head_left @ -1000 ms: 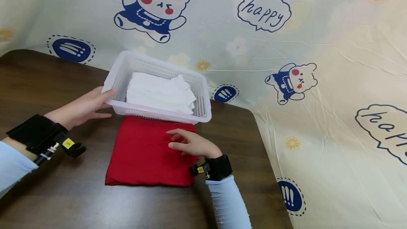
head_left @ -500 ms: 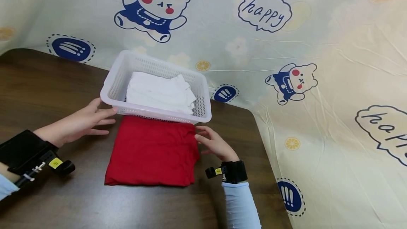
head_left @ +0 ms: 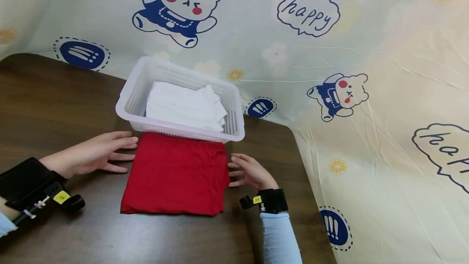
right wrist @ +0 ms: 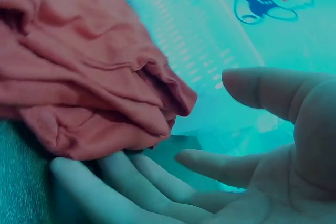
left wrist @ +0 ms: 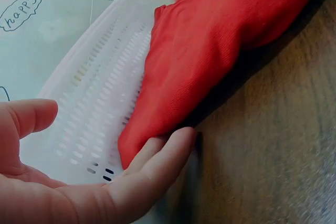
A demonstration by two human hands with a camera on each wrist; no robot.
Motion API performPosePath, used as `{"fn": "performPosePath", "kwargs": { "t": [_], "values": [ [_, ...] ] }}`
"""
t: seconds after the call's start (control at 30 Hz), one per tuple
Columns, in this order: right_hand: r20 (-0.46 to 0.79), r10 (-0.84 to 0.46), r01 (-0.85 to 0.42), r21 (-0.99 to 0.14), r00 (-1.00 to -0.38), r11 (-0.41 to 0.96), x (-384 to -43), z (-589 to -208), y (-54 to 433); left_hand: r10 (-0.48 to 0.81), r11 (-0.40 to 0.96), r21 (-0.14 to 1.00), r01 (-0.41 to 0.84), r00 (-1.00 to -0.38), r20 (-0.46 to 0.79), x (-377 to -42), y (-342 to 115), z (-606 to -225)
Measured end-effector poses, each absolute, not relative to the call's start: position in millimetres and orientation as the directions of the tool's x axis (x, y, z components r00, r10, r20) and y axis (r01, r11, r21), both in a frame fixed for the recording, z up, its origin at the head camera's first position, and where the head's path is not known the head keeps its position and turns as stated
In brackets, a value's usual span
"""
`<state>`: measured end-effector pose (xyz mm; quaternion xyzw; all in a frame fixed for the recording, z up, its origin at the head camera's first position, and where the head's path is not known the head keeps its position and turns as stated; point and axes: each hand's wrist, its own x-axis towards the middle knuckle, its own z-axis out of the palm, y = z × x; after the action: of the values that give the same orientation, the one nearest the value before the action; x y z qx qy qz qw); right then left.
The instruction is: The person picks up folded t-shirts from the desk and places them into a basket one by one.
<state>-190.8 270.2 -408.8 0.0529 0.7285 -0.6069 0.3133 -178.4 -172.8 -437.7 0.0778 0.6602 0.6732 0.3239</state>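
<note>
A folded red cloth lies flat on the table, its far edge against the white basket. At its left side is my left hand, fingers spread and reaching to the cloth's edge. The left wrist view shows those fingertips right at the underside of the red fold, the thumb held apart. My right hand is at the cloth's right edge, fingers extended toward it. In the right wrist view, its fingers lie low beside the layered, wrinkled edge, some tips hidden beneath, and the thumb stands away.
A white perforated basket stands behind the red cloth, with a folded white cloth inside. The brown wooden table ends at a printed curtain at the back and right.
My left hand has let go of the basket's left rim and come down to the red cloth's left side. My right hand has moved from above the cloth to its right edge.
</note>
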Motion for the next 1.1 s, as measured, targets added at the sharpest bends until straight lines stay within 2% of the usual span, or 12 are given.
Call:
{"fn": "performPosePath", "kwargs": {
  "t": [0.67, 0.97, 1.1],
  "values": [
    [-0.574, -0.481, 0.635, -0.771, -0.663, 0.045, -193.2, -429.9, 265.3, 0.602, -0.084, 0.844, -0.530, -0.702, -0.381, -181.2, -155.5, -455.8],
    [-0.576, -0.485, 0.640, -0.767, -0.658, 0.043, -193.3, -436.3, 246.7, 0.644, -0.131, 0.800, -0.586, -0.664, -0.381, -183.6, -132.0, -455.4],
    [-0.552, -0.519, 0.638, -0.770, -0.653, 0.015, -193.3, -440.6, 238.4, 0.633, -0.129, 0.795, -0.593, -0.666, -0.394, -184.8, -122.0, -456.4]
  ]
}}
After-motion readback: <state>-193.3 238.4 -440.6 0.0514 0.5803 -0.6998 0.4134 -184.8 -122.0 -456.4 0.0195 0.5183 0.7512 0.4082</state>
